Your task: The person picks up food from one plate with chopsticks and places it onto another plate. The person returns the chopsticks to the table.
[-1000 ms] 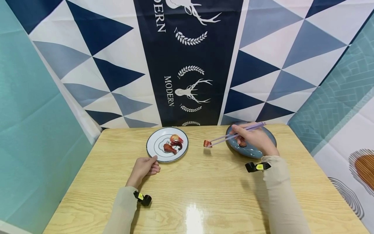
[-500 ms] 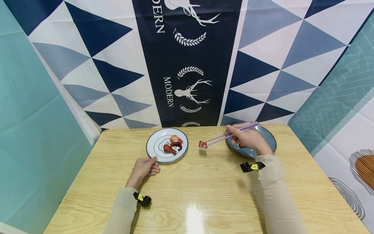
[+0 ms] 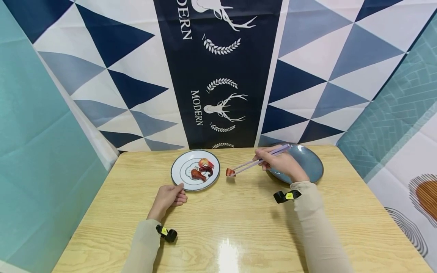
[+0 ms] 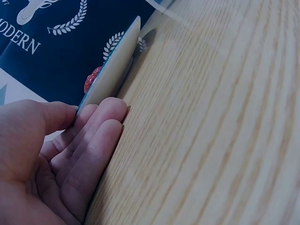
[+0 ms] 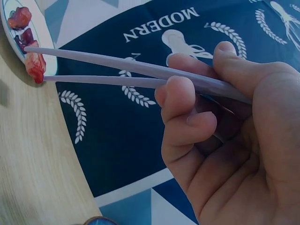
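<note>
My left hand (image 3: 167, 197) pinches the near rim of a white plate (image 3: 180, 168), thumb on top and fingers underneath. In the left wrist view the plate's edge tilts up off the wood at the fingertips. On the plate lie a drumstick (image 3: 198, 174), a dark curved piece (image 3: 209, 169) and an orange-red shrimp-like piece (image 3: 206, 162). Lilac chopsticks (image 3: 253, 163) are gripped in my right hand (image 3: 282, 163). Between their tips a small reddish-brown meat chunk (image 5: 35, 65) is held above the table, just right of the white plate.
A blue-grey plate (image 3: 311, 161) stands at the back right, partly behind the right hand. All of this is on a light wooden table (image 3: 211, 216). Patterned cloth (image 3: 225, 76) hangs along the table's back edge, and more cloth hangs at both sides.
My right hand has moved left, carrying the chopsticks and meat chunk away from the blue-grey plate toward the white plate. The left hand has stayed at the white plate's rim.
</note>
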Available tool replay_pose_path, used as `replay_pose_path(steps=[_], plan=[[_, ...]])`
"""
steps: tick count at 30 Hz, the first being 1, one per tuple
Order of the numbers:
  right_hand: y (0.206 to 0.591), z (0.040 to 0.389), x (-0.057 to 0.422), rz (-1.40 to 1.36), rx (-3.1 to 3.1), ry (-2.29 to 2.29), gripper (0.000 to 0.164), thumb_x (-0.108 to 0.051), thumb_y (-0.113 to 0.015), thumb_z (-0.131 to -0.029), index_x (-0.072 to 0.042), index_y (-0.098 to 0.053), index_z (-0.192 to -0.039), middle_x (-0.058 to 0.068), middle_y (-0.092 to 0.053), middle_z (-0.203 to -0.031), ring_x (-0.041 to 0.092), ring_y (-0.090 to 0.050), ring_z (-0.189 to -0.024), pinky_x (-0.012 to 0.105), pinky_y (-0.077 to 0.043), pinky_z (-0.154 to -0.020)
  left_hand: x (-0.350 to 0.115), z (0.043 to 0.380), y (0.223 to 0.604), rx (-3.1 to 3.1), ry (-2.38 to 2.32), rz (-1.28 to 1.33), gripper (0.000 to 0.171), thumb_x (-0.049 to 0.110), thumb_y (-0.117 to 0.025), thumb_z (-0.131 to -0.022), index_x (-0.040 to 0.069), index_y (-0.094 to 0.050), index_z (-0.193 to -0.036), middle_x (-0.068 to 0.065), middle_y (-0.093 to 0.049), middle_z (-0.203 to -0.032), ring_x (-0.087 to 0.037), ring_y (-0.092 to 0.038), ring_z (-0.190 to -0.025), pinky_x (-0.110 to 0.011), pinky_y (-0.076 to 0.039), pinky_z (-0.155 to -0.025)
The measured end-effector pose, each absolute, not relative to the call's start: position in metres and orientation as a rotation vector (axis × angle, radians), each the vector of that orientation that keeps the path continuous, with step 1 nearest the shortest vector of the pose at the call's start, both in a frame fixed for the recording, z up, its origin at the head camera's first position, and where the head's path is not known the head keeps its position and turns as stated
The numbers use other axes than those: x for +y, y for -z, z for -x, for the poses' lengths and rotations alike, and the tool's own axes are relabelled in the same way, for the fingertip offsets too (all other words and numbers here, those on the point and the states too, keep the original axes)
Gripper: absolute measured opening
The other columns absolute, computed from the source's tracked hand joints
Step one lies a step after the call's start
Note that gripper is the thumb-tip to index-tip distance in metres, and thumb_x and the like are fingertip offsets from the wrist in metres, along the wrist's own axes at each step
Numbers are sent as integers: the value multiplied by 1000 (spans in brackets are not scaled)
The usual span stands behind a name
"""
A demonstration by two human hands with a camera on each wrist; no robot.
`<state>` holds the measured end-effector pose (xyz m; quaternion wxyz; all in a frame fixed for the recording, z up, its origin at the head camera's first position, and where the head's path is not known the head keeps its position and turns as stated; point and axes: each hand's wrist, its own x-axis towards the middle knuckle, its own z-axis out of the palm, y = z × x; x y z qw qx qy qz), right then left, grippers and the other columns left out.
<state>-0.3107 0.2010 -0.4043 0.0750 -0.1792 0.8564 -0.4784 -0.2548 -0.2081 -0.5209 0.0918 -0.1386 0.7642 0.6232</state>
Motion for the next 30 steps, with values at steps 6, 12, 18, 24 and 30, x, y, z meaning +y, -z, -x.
replay_pose_path(steps=[6, 12, 18, 24, 30], plan=[[409, 315, 196, 542, 2579, 1423, 45, -46, -54, -106, -8, -76, -99, 4, -64, -68, 15, -55, -61, 29, -47, -53, -207, 255, 521, 2269, -1851, 412, 41, 33, -60, -105, -4, -72, -90, -7, -75, -72, -11, -72, -61, -24, -64, -60], [409, 319, 192, 522, 2580, 1411, 45, -49, -55, -105, -10, -77, -99, 5, -65, -70, 14, -56, -62, 27, -45, -55, -207, 255, 522, 2275, -1846, 421, 41, 33, -60, -105, -4, -73, -91, -7, -75, -72, -12, -72, -61, -24, -64, -60], [405, 319, 183, 509, 2568, 1405, 45, -48, -55, -105, -10, -78, -99, 5, -65, -71, 15, -56, -64, 26, -45, -59, -208, 256, 521, 2279, -1838, 426, 41, 33, -60, -105, -3, -73, -91, -7, -75, -73, -12, -72, -62, -25, -64, -61], [402, 320, 171, 557, 2532, 1444, 44, -45, -57, -105, -7, -77, -98, 6, -64, -70, 14, -55, -61, 23, -43, -54, -208, 255, 521, 2275, -1849, 425, 41, 33, -60, -105, -4, -72, -90, -7, -75, -72, -12, -72, -61, -25, -64, -60], [399, 322, 159, 652, 2539, 1459, 42, -44, -56, -105, -9, -78, -95, 5, -64, -66, 13, -54, -58, 23, -40, -51, -208, 255, 521, 2269, -1854, 423, 40, 32, -60, -105, -3, -72, -90, -7, -75, -72, -11, -72, -61, -24, -63, -60]])
